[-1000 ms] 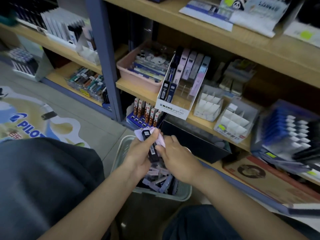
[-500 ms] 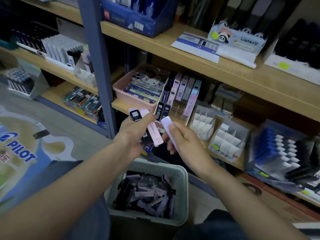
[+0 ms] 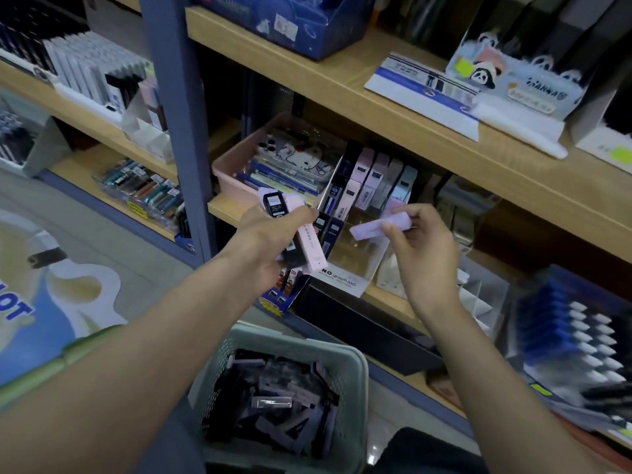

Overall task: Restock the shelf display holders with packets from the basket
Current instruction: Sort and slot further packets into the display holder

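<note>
A stationery shop: wooden shelves (image 3: 342,87) of branded display holders (image 3: 342,283) and boxed pens (image 3: 143,191), a pen-brand advert (image 3: 68,295) on the floor.

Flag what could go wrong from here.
The left grip holds several packets fanned; the pink packet juts out low and might slip, perhaps missing the basket. The right grip pinches the lilac packet crosswise; it likely needs turning before it fits a display holder slot, else it may jam.

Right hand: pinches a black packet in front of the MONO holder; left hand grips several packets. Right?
Wrong on colour: in the head view the right hand pinches a lilac packet, not black. It is in front of the MONO holder, and the left hand grips several packets.
</note>
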The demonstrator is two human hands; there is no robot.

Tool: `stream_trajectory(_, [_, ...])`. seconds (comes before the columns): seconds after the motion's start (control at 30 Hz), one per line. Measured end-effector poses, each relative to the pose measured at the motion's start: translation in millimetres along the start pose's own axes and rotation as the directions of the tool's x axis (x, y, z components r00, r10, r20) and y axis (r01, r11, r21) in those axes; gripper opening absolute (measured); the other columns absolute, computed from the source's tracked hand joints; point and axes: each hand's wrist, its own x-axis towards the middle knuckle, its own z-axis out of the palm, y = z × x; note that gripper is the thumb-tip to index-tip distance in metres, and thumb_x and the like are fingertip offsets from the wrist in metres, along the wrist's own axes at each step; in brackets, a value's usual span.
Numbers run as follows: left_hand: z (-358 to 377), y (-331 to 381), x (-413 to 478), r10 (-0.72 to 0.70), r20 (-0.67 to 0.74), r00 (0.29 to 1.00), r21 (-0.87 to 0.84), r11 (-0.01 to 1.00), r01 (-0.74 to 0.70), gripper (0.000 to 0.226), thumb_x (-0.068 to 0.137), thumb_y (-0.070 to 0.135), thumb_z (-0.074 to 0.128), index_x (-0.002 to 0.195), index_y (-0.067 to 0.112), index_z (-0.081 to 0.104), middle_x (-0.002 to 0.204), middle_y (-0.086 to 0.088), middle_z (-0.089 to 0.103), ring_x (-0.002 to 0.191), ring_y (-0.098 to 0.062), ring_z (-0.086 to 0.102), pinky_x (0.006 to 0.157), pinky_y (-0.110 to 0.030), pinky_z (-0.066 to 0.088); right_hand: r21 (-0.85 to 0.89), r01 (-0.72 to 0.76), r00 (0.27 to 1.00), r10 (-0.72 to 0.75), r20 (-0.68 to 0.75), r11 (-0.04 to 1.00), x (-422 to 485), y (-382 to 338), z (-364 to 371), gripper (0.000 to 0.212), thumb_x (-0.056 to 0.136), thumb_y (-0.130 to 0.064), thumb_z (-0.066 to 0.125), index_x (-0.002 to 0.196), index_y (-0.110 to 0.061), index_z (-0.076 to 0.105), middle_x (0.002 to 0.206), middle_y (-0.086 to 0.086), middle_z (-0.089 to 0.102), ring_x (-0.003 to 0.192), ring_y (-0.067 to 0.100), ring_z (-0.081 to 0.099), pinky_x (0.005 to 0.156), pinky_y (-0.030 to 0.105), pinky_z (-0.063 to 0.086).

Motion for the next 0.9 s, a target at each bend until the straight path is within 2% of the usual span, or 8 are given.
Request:
stream_trajectory(0.1, [4.1, 1.8, 7.4, -0.010, 0.022, 1.000, -0.008, 1.000, 0.010, 0.013, 0.084, 0.012, 0.067, 0.077, 0.010, 0.056, 0.066, -0.007, 0.060, 0.058, -0.020, 0.059, 0.041, -0.028, 0.049, -0.073, 0.023, 0.998, -0.027, -0.060, 0.997, 14.5, 4.0, 6.9, 0.008, 0.091, -0.016, 0.060, 0.097, -0.022, 0.059, 0.078, -0.019, 0.059, 0.073, -0.003, 0.060, 0.065, 0.013, 0.048])
stream_trajectory(0.2, [5.0, 1.9, 14.3, -0.023, 0.034, 0.999, -0.022, 0.999, 0.024, 0.013, 0.084, 0.011, 0.068, 0.076, 0.012, 0.057, 0.068, -0.007, 0.062, 0.056, -0.019, 0.061, 0.046, -0.031, 0.051, -0.188, 0.069, 0.997, -0.076, -0.030, 0.980, 26.8, 6.3, 17.1, 0.013, 0.096, -0.015, 0.051, 0.103, -0.022, 0.060, 0.083, -0.012, 0.060, 0.064, -0.003, 0.055, 0.062, 0.009, 0.041])
stream_trajectory(0.3, [2.4, 1.0, 21.2, -0.039, 0.036, 0.999, -0.032, 0.999, 0.041, 0.013, 0.083, 0.010, 0.068, 0.076, 0.013, 0.057, 0.070, -0.008, 0.061, 0.058, -0.021, 0.062, 0.047, -0.030, 0.048, -0.339, 0.086, 0.996, -0.076, 0.043, 0.937, 34.9, 10.7, 27.6, 0.024, 0.100, -0.017, 0.043, 0.113, -0.015, 0.063, 0.113, 0.005, 0.059, 0.087, 0.013, 0.059, 0.073, 0.017, 0.038])
stream_trajectory(0.37, [0.3, 1.5, 23.9, -0.049, 0.040, 0.998, -0.031, 0.998, 0.050, 0.011, 0.082, 0.011, 0.069, 0.082, 0.012, 0.058, 0.071, -0.008, 0.061, 0.064, -0.023, 0.062, 0.048, -0.031, 0.048, -0.392, 0.093, 0.995, -0.073, 0.067, 0.915, 39.8, 12.4, 32.4, 0.028, 0.101, -0.019, 0.041, 0.119, -0.015, 0.062, 0.122, 0.007, 0.055, 0.098, 0.021, 0.059, 0.081, 0.026, 0.042])
stream_trajectory(0.5, [-3.4, 3.4, 26.1, -0.072, 0.037, 0.997, -0.038, 0.997, 0.073, 0.014, 0.082, 0.011, 0.070, 0.090, 0.011, 0.058, 0.076, -0.008, 0.061, 0.075, -0.025, 0.060, 0.056, -0.034, 0.050, -0.363, 0.089, 0.996, -0.083, 0.031, 0.928, 50.7, 14.7, 37.6, 0.023, 0.098, -0.019, 0.047, 0.118, -0.013, 0.057, 0.112, 0.009, 0.062, 0.096, 0.024, 0.061, 0.079, 0.042, 0.051])
stream_trajectory(0.67, [-4.9, 4.4, 26.6, -0.086, 0.053, 0.995, -0.052, 0.995, 0.088, 0.013, 0.082, 0.010, 0.069, 0.085, 0.012, 0.057, 0.075, -0.009, 0.060, 0.071, -0.025, 0.059, 0.053, -0.034, 0.050, -0.344, 0.078, 0.995, -0.050, 0.088, 0.936, 50.5, 17.4, 41.3, 0.021, 0.095, -0.002, 0.047, 0.111, -0.013, 0.055, 0.106, 0.005, 0.064, 0.089, 0.004, 0.055, 0.071, 0.031, 0.050])
stream_trajectory(0.8, [-4.2, 3.1, 26.9, -0.091, 0.062, 0.994, -0.058, 0.994, 0.094, 0.014, 0.082, 0.010, 0.069, 0.080, 0.013, 0.056, 0.072, -0.008, 0.060, 0.068, -0.023, 0.059, 0.048, -0.030, 0.048, -0.348, 0.102, 0.990, -0.063, 0.123, 0.932, 51.4, 19.6, 46.1, 0.016, 0.093, -0.008, 0.054, 0.108, -0.013, 0.058, 0.104, 0.008, 0.066, 0.092, 0.022, 0.063, 0.079, 0.042, 0.053])
stream_trajectory(0.9, [-2.1, 2.1, 27.1, -0.102, 0.065, 0.993, -0.057, 0.993, 0.106, 0.015, 0.081, 0.011, 0.070, 0.082, 0.013, 0.056, 0.072, -0.008, 0.061, 0.068, -0.023, 0.059, 0.048, -0.030, 0.048, -0.395, 0.145, 0.988, -0.116, 0.097, 0.907, 52.1, 21.6, 45.7, 0.018, 0.090, -0.011, 0.059, 0.108, -0.013, 0.060, 0.111, 0.006, 0.060, 0.090, 0.024, 0.062, 0.077, 0.044, 0.053])
